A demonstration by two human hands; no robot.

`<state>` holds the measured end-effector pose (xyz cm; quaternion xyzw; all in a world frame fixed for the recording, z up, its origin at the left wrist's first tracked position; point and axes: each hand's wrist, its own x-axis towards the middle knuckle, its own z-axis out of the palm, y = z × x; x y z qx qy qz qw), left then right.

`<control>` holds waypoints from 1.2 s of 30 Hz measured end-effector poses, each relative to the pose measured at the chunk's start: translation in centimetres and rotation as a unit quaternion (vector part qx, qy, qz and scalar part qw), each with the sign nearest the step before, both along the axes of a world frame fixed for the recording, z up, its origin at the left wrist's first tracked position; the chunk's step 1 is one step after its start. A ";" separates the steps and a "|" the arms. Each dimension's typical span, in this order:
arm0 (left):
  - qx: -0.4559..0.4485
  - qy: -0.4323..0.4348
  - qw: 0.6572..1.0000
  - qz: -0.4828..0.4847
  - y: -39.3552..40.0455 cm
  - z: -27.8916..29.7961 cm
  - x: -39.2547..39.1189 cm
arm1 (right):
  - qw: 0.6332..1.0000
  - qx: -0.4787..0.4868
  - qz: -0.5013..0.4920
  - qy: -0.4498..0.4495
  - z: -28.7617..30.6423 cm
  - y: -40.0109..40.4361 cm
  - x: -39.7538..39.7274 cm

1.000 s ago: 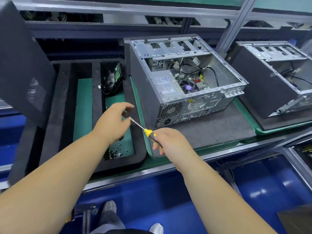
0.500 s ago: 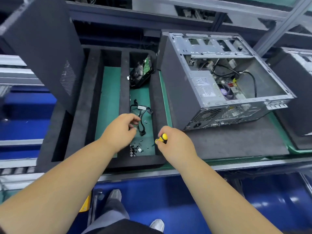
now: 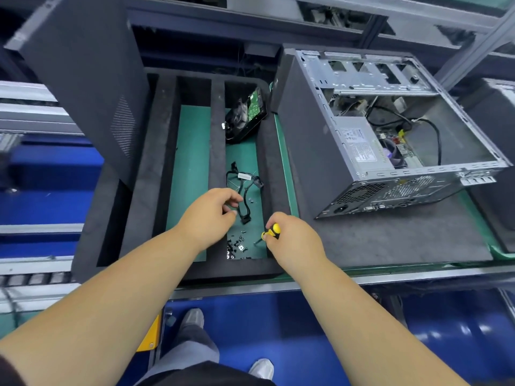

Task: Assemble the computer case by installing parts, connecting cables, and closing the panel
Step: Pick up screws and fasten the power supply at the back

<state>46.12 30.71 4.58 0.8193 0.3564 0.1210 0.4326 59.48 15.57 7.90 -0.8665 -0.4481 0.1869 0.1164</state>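
A yellow-handled screwdriver (image 3: 271, 232) was gripped in the right hand (image 3: 292, 242), its tip lowered among loose screws (image 3: 237, 245) in the right-hand slot of a black foam tray (image 3: 145, 190). The left hand (image 3: 207, 218) was held just beside a black cable (image 3: 244, 192), fingers curled; whether anything was pinched could not be told. The screws were judged tiny, light and easily dropped, best taken at the head; the cable limp, best held by its connector. The open computer case (image 3: 376, 135) was seen on a grey mat (image 3: 390, 240), with its side panel (image 3: 83, 79) propped upright at the tray's left. Conveyor rails and a blue floor were visible beyond.
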 end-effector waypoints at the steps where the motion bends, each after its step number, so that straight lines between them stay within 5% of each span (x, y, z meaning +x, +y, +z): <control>1: -0.004 -0.001 1.000 0.002 0.0 -0.1 0.0 | 1.000 0.005 0.001 0.000 0.1 0.0 0.0; 7: -0.043 -0.020 0.998 0.044 -0.4 0.2 0.2 | 0.994 0.100 -0.038 0.034 2.4 -0.5 0.4; 15: -0.248 -0.046 0.961 0.110 -1.6 2.2 2.1 | 0.950 0.246 -0.126 0.146 6.9 -0.8 1.1; 20: -0.456 -0.128 0.861 0.186 -2.5 3.6 3.3 | 0.926 0.291 -0.148 0.188 8.2 -1.3 1.2; 24: -0.533 -0.183 0.802 0.198 -2.9 4.1 3.4 | 0.923 0.296 -0.154 0.190 8.6 -2.2 1.2; 28: -0.535 -0.196 0.803 0.174 -3.3 4.2 3.4 | 0.909 0.319 -0.170 0.208 8.8 -3.5 1.4; 36: -0.460 -0.177 0.868 0.063 -4.8 3.9 4.0 | 0.885 0.343 -0.219 0.227 9.2 -6.7 2.4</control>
